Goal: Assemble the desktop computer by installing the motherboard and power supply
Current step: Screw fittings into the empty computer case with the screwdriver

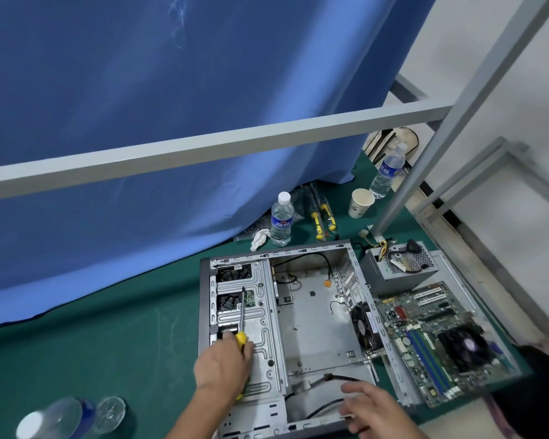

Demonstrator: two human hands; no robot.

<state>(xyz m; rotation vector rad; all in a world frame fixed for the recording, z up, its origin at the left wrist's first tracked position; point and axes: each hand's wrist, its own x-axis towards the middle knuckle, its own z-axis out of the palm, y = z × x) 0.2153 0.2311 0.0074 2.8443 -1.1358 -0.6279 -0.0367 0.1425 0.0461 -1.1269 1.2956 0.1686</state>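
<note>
Head view: left hand (223, 362) grips the screwdriver (241, 324) over the case (314, 312); right hand (370, 407) lies relaxed and spread near loose cables (327, 410), which could snag the motherboard (438, 340)

Your right hand (370, 408) is smeared with motion blur, so you cannot tell how its fingers lie. Your left hand (223, 365) hides most of the yellow handle of the screwdriver (241, 315). At seven o'clock, a clear bottle (56, 418) is out of focus and cut off by the bottom edge. The motherboard (438, 343) at four o'clock blurs towards its near corner — its small parts are unreadable. Labels on both water bottles (281, 221) at twelve to one o'clock are too small to read.
</note>
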